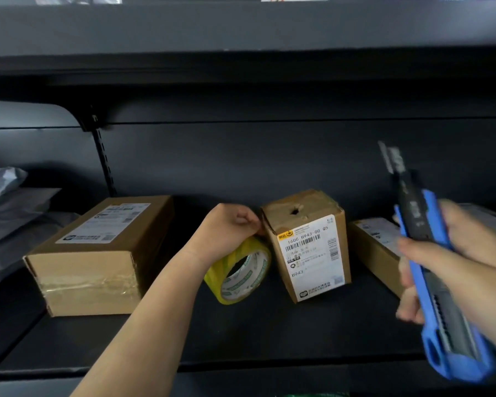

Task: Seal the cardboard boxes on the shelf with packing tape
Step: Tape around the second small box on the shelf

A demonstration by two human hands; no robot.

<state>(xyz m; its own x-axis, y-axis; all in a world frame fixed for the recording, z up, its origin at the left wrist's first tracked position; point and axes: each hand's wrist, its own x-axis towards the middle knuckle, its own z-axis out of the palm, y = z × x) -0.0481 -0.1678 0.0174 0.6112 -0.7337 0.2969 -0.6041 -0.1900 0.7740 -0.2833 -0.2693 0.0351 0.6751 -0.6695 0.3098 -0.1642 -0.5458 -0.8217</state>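
Observation:
My left hand (pixel 226 227) grips the top of a yellow roll of packing tape (pixel 241 270) that stands on edge on the black shelf (pixel 241 333). The roll sits just left of a small upright cardboard box (pixel 307 245) with a white label and a hole in its top. My right hand (pixel 455 265) holds a blue utility knife (pixel 430 253) with its blade pushed out, pointing up and away. A larger flat cardboard box (pixel 98 253) with tape across its front lies to the left. A third box (pixel 375 247) lies behind the knife, partly hidden.
Grey plastic mailer bags (pixel 3 196) lie on the far left of the shelf. Another shelf board (pixel 241 27) runs overhead. The back panel is dark. At the far right, more parcels are blurred behind my right hand.

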